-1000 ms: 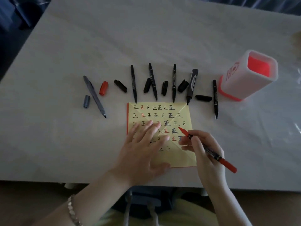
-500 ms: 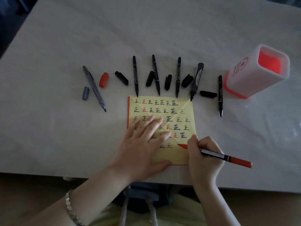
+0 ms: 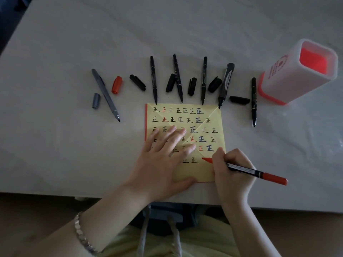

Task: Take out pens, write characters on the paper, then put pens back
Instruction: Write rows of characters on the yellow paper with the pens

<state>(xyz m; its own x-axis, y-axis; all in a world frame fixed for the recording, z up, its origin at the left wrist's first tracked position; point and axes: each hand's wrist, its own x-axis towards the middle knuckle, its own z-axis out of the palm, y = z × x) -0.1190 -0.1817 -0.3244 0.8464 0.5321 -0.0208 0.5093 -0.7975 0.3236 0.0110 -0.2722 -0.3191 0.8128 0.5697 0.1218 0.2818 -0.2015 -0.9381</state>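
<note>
A yellow square paper [image 3: 209, 115] lies near the table's front edge, covered with rows of black, red and blue characters. My left hand [image 3: 163, 160] presses flat on its lower left part, fingers spread. My right hand [image 3: 232, 173] grips a red pen [image 3: 259, 173], whose red tip touches the paper to the right of the bottom row of characters. Several uncapped black pens [image 3: 154, 80] and a grey pen [image 3: 105, 93] lie in a row beyond the paper, with loose black caps, a red cap [image 3: 117, 84] and a grey cap [image 3: 96, 100] between them.
A white pen holder [image 3: 289, 75] with a red inside and red base stands at the right, tilted in this wide view. The table's front edge [image 3: 55, 193] runs just below my wrists. A metal bracelet [image 3: 83, 236] sits on my left wrist.
My right hand swung the red pen from pointing up-left to lying almost level, and lowered its tip from the fourth row to the bottom row. My left hand stayed flat on the paper.
</note>
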